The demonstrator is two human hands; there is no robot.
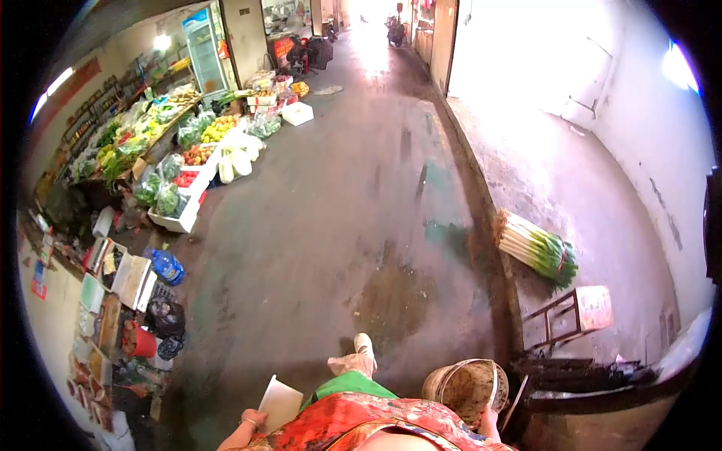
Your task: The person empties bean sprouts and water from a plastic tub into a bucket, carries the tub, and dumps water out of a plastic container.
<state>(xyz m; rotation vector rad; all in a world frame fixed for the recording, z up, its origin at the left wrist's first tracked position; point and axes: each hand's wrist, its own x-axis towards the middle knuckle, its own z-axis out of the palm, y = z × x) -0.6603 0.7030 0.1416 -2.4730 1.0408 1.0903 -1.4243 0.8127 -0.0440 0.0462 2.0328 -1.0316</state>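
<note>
At the lower left, my left hand (pixel 254 418) is closed on the edge of a pale, flat-sided piece (pixel 281 403), perhaps a tray or box; its exact kind does not show. On the other side, my right hand (pixel 488 419) grips the handle of a dirty bucket (pixel 444 385), which hangs beside my body. Grime coats the bucket's inside, and no contents can be made out. Between the hands are my red patterned top (pixel 353 412), green clothing below it, and one foot in a light shoe (pixel 364 347) stretched forward on the floor.
Vegetables fill a stall (pixel 143 135) and white foam boxes (pixel 174 222) on the left. Nearer stand a blue water jug (pixel 167 267) and a red bucket (pixel 140 340). On the right, past a raised kerb, lie bundled leeks (pixel 535 249) and a wooden stool (pixel 593 308).
</note>
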